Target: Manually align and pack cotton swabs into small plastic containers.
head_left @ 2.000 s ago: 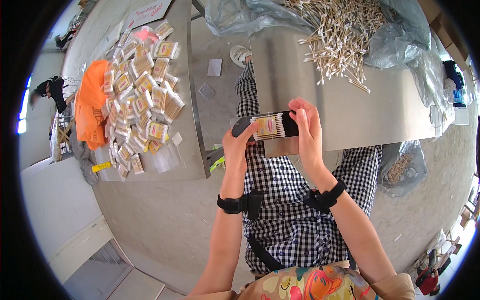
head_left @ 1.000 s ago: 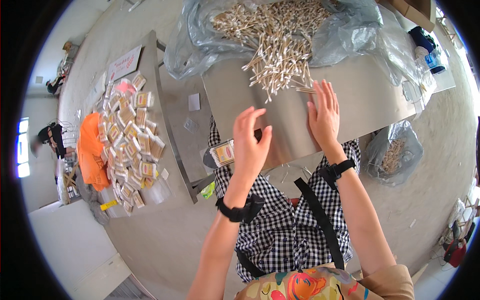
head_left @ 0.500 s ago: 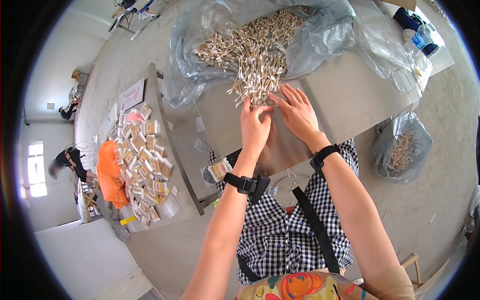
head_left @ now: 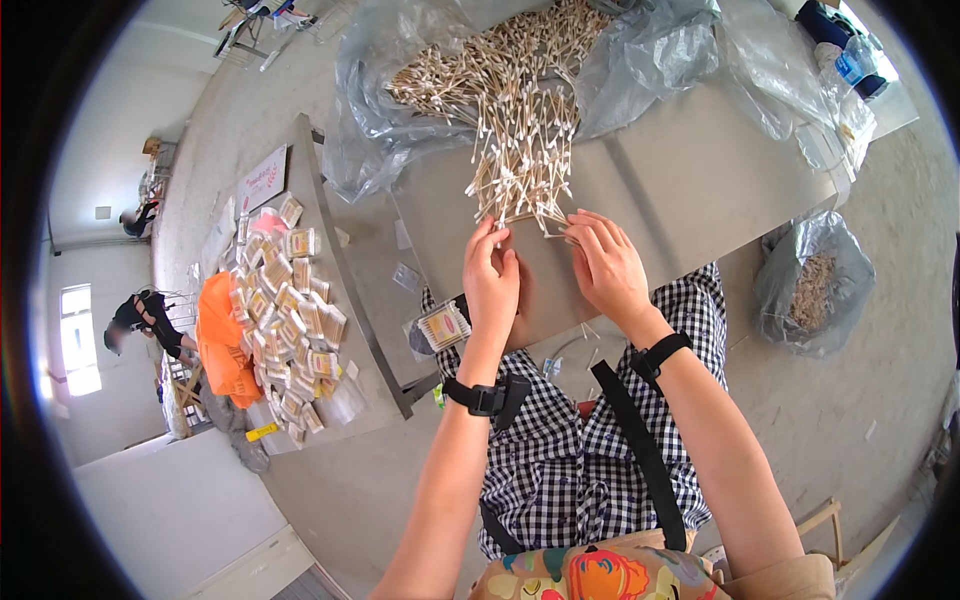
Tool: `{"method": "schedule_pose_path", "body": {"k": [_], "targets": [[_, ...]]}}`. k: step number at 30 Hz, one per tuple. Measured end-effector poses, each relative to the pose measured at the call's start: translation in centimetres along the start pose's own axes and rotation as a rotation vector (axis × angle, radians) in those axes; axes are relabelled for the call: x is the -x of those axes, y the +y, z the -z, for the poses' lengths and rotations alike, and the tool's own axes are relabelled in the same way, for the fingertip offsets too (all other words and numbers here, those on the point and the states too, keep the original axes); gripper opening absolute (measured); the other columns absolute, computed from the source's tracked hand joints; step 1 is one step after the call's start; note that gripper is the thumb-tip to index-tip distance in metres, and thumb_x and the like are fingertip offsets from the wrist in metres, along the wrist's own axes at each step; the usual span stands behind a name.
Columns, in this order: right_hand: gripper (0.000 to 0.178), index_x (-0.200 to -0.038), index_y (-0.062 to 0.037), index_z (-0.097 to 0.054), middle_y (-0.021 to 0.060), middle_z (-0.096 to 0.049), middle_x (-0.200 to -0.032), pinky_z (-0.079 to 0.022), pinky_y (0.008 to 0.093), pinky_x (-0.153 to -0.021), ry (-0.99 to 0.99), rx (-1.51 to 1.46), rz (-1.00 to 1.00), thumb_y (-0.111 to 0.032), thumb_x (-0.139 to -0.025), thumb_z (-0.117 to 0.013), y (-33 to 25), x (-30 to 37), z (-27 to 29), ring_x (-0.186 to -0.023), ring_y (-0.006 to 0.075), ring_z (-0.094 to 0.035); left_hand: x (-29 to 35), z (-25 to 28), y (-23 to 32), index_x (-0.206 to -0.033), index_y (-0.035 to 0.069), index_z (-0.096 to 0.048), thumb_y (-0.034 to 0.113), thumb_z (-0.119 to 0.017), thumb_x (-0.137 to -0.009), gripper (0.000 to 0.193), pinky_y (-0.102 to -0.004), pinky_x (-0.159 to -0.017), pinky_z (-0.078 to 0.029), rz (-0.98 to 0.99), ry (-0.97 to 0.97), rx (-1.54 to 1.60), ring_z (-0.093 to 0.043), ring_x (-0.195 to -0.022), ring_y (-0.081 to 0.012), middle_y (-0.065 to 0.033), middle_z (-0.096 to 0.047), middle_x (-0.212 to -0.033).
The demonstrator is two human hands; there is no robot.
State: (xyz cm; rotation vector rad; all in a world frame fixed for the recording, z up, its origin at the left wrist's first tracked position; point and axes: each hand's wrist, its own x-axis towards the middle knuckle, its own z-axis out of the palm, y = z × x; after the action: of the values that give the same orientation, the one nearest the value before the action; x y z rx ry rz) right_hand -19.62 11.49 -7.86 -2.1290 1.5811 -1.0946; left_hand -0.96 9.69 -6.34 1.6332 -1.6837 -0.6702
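A heap of cotton swabs point(head_left: 505, 60) with white tips and wooden-looking sticks lies on a grey plastic bag over the metal table. From it a loose strip of swabs point(head_left: 525, 150) runs toward me. My left hand point(head_left: 490, 285) is at this strip's near left corner, fingers curved and thumb apart, fingertips against the swab ends. At the near right corner is my right hand point(head_left: 610, 265), its fingers stretched out and tips touching the swabs. A few sticks lie crosswise between the hands. Neither hand visibly grips a swab.
On the left table stand many small swab packs point(head_left: 290, 320) beside an orange bag point(head_left: 222, 345). Another swab pack point(head_left: 443, 326) is by my left wrist. A grey bag point(head_left: 820, 310) with swab scraps sits on the floor at right. People work far left.
Both hands have drawn back toward me and apart slightly. The strip of swabs has come with them, longer and looser than before.
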Motion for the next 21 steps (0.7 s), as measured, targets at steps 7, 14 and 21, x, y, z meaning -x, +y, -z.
{"method": "schedule_pose_path", "body": {"k": [7,14,21], "targets": [[0.027,-0.109,-0.0031,-0.061,0.0099,-0.063,-0.114,-0.047,0.0415,-0.101,0.073,0.057,-0.021,-0.002,-0.082,-0.062,-0.5,0.0,-0.5,-0.117,0.0281,-0.058,0.2,-0.1,0.3,-0.113,0.001,-0.063,-0.003,-0.064,-0.084,0.029,-0.0398,-0.103,-0.046,-0.079,0.024,-0.127,-0.055,-0.124,-0.0334,-0.0167,-0.056,-0.137],[0.023,-0.102,-0.0054,-0.064,0.0061,-0.063,-0.105,-0.047,0.0395,-0.095,0.067,0.083,-0.006,-0.002,-0.079,-0.064,-0.3,0.2,-0.3,-0.106,0.0259,-0.059,-3.1,-0.4,-1.3,-0.116,0.000,-0.063,-0.003,-0.062,-0.084,0.032,-0.0402,-0.104,-0.046,-0.125,0.027,-0.183,-0.055,-0.125,-0.0344,-0.0165,-0.056,-0.138],[0.023,-0.098,-0.0060,-0.065,0.0045,-0.064,-0.102,-0.047,0.0396,-0.095,0.050,0.078,0.069,-0.003,-0.075,-0.067,-0.2,0.1,0.0,-0.105,0.0239,-0.060,-4.3,-1.2,0.9,-0.110,0.004,-0.063,0.007,-0.069,-0.083,0.027,-0.0426,-0.095,-0.048,-0.231,0.091,-0.296,-0.054,-0.116,-0.0357,-0.0143,-0.057,-0.126]]}}
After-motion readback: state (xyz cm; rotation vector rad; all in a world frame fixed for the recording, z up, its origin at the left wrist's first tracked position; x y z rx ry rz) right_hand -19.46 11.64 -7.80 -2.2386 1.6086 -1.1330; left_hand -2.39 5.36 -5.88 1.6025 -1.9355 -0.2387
